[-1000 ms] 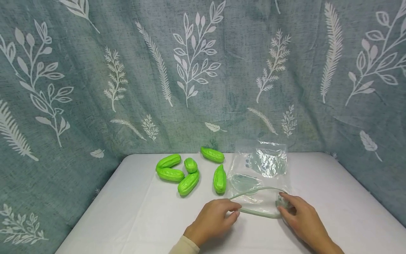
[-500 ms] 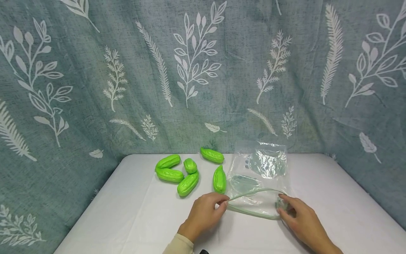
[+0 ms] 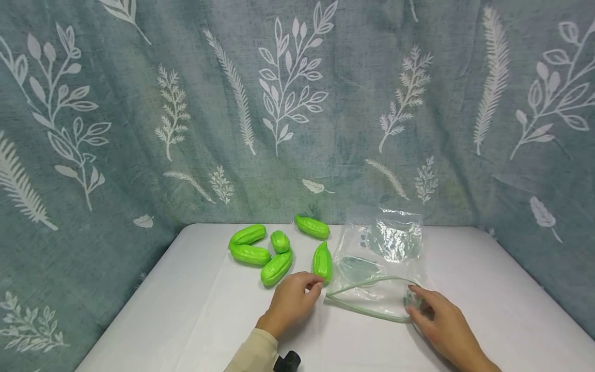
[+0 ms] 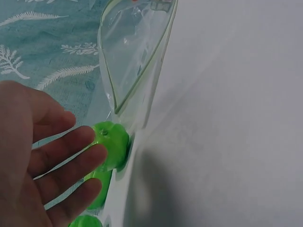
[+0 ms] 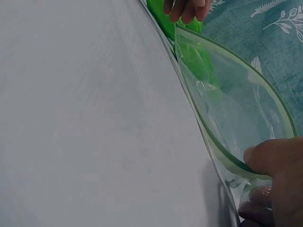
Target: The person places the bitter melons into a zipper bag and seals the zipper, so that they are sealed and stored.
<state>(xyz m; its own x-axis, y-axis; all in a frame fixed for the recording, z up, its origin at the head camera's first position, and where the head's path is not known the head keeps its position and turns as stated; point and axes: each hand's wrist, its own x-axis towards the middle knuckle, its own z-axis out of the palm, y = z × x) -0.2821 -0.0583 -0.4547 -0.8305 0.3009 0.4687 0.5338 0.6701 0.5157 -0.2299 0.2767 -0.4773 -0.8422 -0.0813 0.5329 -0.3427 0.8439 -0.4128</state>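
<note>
A clear zip bag (image 3: 396, 243) with a pale green zip lies flat, its mouth spread apart towards the front. At the mouth's right corner my right hand (image 3: 441, 323) holds the edge, and the right wrist view shows the thumb over the zip strip (image 5: 222, 146) and fingers below. To the left of the bag, a bright green ridged gourd (image 3: 322, 261) lies lengthwise. My left hand (image 3: 290, 300) is at its near end, with loosely bent fingers. In the left wrist view these fingers (image 4: 71, 165) are spread beside the gourd (image 4: 116, 144), gripping nothing; whether they touch it I cannot tell.
Several more green gourds (image 3: 276, 268) lie farther left, some touching each other. Another gourd (image 3: 312, 227) lies at the back edge by the bag. A patterned teal curtain (image 3: 297, 129) hangs behind the white table (image 3: 195, 310).
My left hand has let go of the bag's mouth and moved left and away to the near end of the gourd. The mouth stays spread; my right hand keeps its place.
</note>
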